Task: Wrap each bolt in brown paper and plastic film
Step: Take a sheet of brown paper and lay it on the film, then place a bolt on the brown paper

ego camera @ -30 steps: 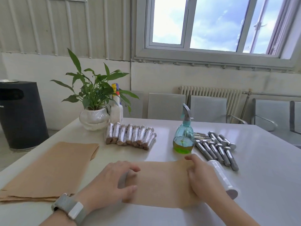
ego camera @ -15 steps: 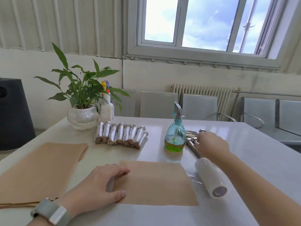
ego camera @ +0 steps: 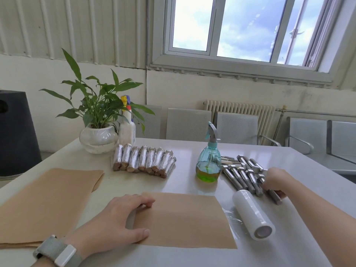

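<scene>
While the left hand [ego camera: 117,220] lies flat with straight fingers on the near-left end of the brown paper sheet [ego camera: 185,218], pinning it to the counter [ego camera: 192,182], the right hand [ego camera: 274,182] reaches to the bare bolts [ego camera: 244,175] heaped toward the counter's right edge, just behind the roll of plastic film [ego camera: 252,214]. Its grip is closed round the shank of the nearest bolt [ego camera: 275,197], whose threaded end sticks out below the fingers. Steel of this kind should be heavy for its size, rigid and fairly slick, so mid-shank is a sound place to take it; the threads offer better purchase than the smooth part. Neighbouring bolts touch one another and may roll or clatter when one is drawn out. Paper will be light and crease easily, hence the pinning hand. Finished wrapped bolts [ego camera: 143,160] sit in a row toward the far-left corner, near the potted plant [ego camera: 98,120]; a spray bottle [ego camera: 209,160] stands just left of the heap.
</scene>
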`<state>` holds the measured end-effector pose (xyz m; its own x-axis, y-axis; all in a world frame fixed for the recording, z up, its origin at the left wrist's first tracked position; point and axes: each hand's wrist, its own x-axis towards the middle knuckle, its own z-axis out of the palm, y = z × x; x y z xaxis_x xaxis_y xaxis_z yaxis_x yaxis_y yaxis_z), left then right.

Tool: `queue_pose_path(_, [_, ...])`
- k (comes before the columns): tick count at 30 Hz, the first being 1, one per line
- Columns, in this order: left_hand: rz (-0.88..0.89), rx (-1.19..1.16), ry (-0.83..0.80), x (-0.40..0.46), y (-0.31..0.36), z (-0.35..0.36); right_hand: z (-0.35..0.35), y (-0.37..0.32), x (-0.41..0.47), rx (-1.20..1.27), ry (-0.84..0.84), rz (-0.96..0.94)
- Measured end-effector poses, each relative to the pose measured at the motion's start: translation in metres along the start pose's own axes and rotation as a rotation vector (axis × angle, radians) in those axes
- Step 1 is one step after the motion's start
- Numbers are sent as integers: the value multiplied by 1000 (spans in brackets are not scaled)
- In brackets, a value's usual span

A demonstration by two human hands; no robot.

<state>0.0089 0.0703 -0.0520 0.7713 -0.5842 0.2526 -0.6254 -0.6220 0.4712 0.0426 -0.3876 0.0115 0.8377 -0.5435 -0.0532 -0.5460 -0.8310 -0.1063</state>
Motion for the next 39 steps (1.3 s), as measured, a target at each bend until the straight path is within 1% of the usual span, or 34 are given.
queue_pose_path(3, [0,-11,-7,1,1,0,-2,3,-10,-66,60,-22])
queue_pose_path(5, [-10,-15,-17,1,1,0,-13,2,-21,-91,162,-37])
queue_pose_path(6, [-15,-13,-19,1,1,0,-22,-3,-29,-99,223,-75])
queue_pose_path(7, [-19,-11,-23,1,-1,0,-31,-11,-40,-98,277,-145])
queue_pose_path(9, [-30,-22,-24,1,-3,0,-45,-37,-69,-50,337,-375])
queue_pose_path(10, [-37,-30,-22,1,-4,0,-49,-53,-89,-8,327,-512])
queue_pose_path(12, [-55,-46,-22,1,-4,1,-43,-84,-130,58,231,-761])
queue_pose_path(13, [-64,-59,-20,0,-4,2,-34,-98,-147,75,167,-852])
queue_pose_path(15, [-85,-82,-15,-1,-4,3,-8,-122,-167,58,66,-953])
queue_pose_path(17, [-91,-83,-18,-2,-2,2,20,-134,-175,3,28,-981])
queue_pose_path(21, [-97,-75,-30,-2,4,0,46,-136,-167,-3,70,-969])
queue_pose_path(25, [-121,-75,-45,-2,5,-2,57,-136,-160,1,82,-999])
queue_pose_path(33, [-130,-67,-63,-4,6,-3,69,-139,-154,83,112,-1045])
queue_pose_path(39, [-141,-80,-68,-3,5,-4,72,-139,-150,96,101,-1047])
